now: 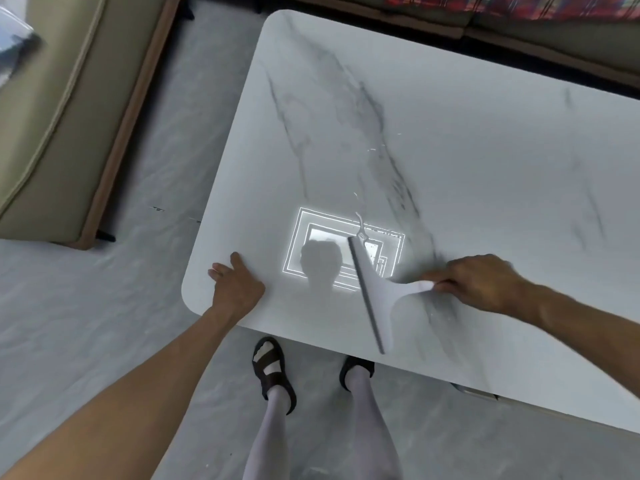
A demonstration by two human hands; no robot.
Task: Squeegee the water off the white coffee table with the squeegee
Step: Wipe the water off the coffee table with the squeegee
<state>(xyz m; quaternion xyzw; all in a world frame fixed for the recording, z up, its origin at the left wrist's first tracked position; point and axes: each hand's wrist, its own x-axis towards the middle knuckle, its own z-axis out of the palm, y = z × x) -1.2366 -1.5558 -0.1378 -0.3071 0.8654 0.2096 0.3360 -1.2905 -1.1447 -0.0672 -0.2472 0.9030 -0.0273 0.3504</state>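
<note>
The white marble-look coffee table (450,140) fills the upper right of the head view. A white squeegee (375,292) lies with its long blade on the tabletop near the front edge, and my right hand (481,282) is shut on its handle. A thin trail of water (360,221) runs from the blade's far tip, with small drops (375,148) farther back. My left hand (235,284) rests flat on the table's near left corner, fingers spread, holding nothing.
A beige sofa (45,126) with a wooden base stands to the left across a strip of grey floor. Another sofa (519,26) runs behind the table. My feet in dark sandals (273,368) stand at the table's front edge. A ceiling light reflects on the tabletop (311,251).
</note>
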